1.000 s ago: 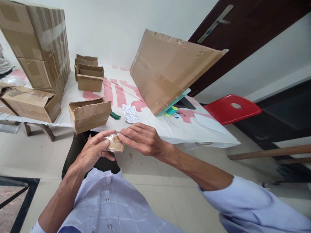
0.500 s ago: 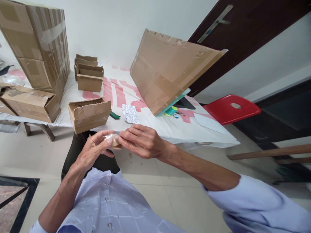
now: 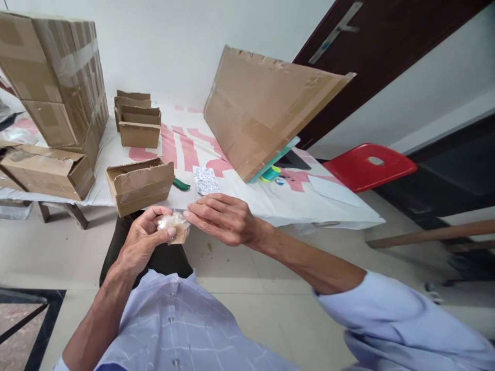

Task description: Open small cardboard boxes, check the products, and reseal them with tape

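A small clear plastic packet (image 3: 175,222) with pale and tan contents is held above my lap, just off the table's front edge. What lies inside it is too small to make out. My left hand (image 3: 146,236) pinches the packet between thumb and fingers from the left. At its upper right edge, the fingertips of my right hand (image 3: 222,219) are closed on the plastic. Just beyond my hands stand an open cardboard box (image 3: 142,189), a green-handled tool (image 3: 181,184) and a patterned silvery sheet (image 3: 205,180).
Several small open boxes (image 3: 139,135) stand farther back. Large taped cartons (image 3: 58,87) are stacked at the left. A big cardboard sheet (image 3: 266,113) leans at the back right, near a yellow-green tape roll (image 3: 271,174) and a red stool (image 3: 367,167).
The packet has tilted and now shows more of its tan lower part between my hands. My right hand keeps its grip at the packet's edge. The view has shifted slightly.
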Demonstrator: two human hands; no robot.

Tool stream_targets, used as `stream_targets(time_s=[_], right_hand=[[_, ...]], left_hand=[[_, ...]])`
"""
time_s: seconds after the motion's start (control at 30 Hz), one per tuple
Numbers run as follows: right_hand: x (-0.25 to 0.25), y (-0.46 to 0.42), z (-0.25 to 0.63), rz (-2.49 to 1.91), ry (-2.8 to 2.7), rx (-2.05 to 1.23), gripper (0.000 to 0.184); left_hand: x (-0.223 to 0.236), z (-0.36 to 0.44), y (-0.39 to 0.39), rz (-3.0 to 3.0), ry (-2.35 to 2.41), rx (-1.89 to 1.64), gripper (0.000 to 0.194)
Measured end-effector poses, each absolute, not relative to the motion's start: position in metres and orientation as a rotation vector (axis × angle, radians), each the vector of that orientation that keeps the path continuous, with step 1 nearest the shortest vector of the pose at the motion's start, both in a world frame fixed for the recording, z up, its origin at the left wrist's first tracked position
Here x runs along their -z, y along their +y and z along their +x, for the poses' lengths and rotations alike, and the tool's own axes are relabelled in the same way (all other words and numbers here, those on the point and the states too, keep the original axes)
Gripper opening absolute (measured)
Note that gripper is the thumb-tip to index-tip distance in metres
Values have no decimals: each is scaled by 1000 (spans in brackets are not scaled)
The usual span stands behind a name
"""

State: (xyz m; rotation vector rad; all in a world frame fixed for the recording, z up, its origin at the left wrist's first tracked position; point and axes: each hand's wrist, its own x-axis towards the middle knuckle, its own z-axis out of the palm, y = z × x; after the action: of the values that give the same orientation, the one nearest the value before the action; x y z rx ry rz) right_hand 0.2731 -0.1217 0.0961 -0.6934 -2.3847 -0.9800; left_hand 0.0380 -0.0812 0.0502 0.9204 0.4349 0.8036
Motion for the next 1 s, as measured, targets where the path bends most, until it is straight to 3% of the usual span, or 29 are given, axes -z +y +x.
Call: stream_targets(time_s=[0.4,0.57,0.8,1.0], right_hand=[[-69,-115,270,-797,-2053,842,22],[-46,-110,233,-927,-1805,508,27],[-41,-101,193,-1007,-1512,83,28],[-52,-102,174,-1002,-1202,-532,25]], left_hand=[[-66,34,-85,930,416,-898,47],[-69,42,-83,1030,507,-1057,60],[-66,47,-72,1240,601,-1320,48],[-69,51,-64,1220,562,-1411,46]])
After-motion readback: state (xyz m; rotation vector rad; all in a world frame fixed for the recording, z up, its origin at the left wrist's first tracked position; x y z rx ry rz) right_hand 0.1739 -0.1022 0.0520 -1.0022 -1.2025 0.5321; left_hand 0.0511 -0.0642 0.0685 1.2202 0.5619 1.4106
